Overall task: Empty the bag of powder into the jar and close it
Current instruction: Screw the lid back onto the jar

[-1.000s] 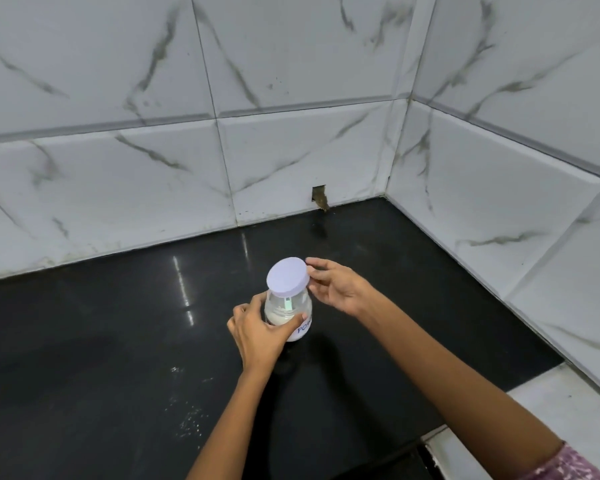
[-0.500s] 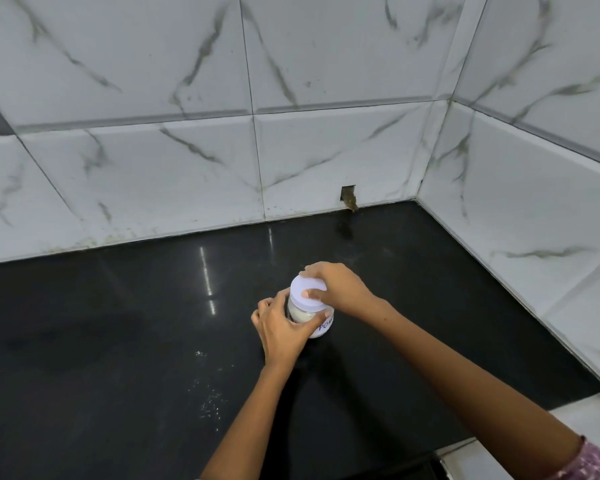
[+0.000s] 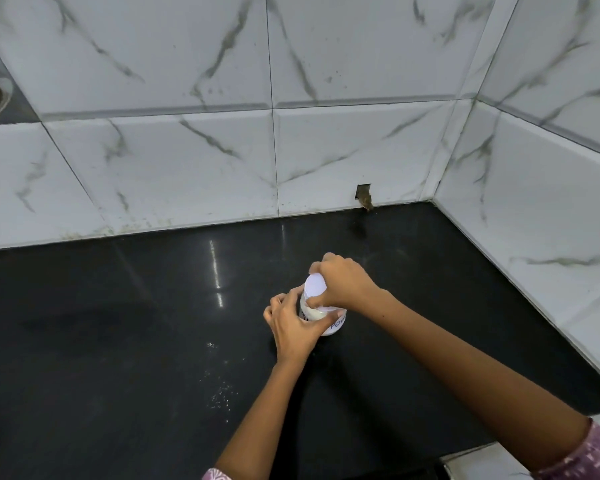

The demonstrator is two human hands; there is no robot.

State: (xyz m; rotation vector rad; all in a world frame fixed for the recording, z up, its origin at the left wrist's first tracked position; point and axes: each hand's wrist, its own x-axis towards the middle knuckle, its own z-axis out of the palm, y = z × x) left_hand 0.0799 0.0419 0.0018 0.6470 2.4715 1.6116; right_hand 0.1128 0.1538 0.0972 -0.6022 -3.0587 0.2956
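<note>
Black desk (image 3: 118,341) in a marble-tiled corner, jar (image 3: 326,318) held in both hands.

The left hand (image 3: 293,329) wraps its fingers (image 3: 288,299) around the jar, which stands on the desk near its middle; the right hand (image 3: 343,285) pinches the white lid (image 3: 315,286) from above, fingers closed on its rim. White powder shows inside the glass. On its label only "Pow" reads. Specks (image 3: 222,393) dot the desk beside the left arm.
</note>
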